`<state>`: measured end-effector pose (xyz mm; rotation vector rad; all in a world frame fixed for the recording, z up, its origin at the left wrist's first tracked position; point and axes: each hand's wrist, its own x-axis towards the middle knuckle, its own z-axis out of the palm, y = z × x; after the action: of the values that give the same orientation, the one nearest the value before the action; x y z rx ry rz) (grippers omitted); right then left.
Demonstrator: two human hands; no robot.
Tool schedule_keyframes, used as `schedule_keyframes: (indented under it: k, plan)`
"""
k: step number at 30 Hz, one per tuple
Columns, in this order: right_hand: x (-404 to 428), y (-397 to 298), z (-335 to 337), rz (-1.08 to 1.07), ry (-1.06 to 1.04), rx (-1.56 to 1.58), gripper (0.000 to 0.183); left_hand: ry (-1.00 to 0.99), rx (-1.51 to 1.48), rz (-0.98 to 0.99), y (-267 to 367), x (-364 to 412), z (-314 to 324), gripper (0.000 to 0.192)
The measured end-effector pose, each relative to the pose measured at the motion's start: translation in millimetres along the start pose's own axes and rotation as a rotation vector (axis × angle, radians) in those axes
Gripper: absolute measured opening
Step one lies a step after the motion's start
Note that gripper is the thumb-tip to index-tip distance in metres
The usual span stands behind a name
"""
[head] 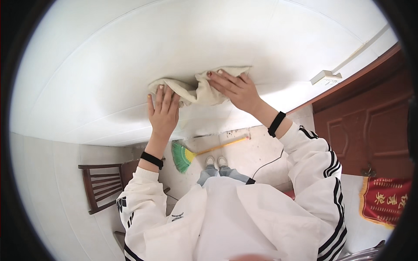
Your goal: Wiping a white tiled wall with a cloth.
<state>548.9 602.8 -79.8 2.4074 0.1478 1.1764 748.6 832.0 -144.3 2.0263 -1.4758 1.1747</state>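
A cream cloth [209,93] lies bunched against the white wall [183,39] in front of me, with a fold rising in its middle. My left hand [164,112] presses flat on the cloth's left end, its fingers spread and pointing up; the outer finger rests beyond the edge. On the right end, my right hand [240,91] lies with its fingers angled to the left, holding the cloth to the wall. Both palms are hidden from view. Each wrist wears a black band.
Below, a broom [186,155] with green bristles lies on the tiled floor [235,153] near my feet. A dark wooden chair [104,186] stands at left. At right are a socket box [326,77], a reddish-brown door [362,137], a red banner [385,200] bearing writing and a cable [268,164].
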Motion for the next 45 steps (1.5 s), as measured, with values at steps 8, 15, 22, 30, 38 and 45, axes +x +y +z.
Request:
schedule_keyframes:
  k: [8, 15, 22, 30, 38, 45]
  plan:
    - [-99.4, -43.3, 49.8, -0.092, -0.311, 0.189, 0.055, -0.193, -0.032, 0.123, 23.8, -74.4, 40.7, 0.047]
    - [-76.7, -31.8, 40.3, -0.036, -0.187, 0.239, 0.049, -0.197, 0.082, 0.073, 9.6, -72.0, 26.3, 0.039]
    - [-130.4, -55.7, 70.3, -0.133, -0.408, 0.172, 0.073, -0.217, -0.085, 0.168, 25.9, -135.5, 81.6, 0.041]
    - [-78.0, -22.3, 49.9, -0.096, -0.041, 0.114, 0.057, -0.190, 0.085, 0.022, 14.2, -121.3, 51.8, 0.046]
    - [-74.2, -63.1, 56.7, -0.059, -0.185, 0.098, 0.044, -0.080, -0.086, -0.234, 18.9, -132.4, 60.8, 0.032]
    - [-17.6, -100.8, 73.2, -0.080, -0.159, 0.155, 0.045, -0.157, -0.024, -0.053, -16.9, -161.4, 57.9, 0.008]
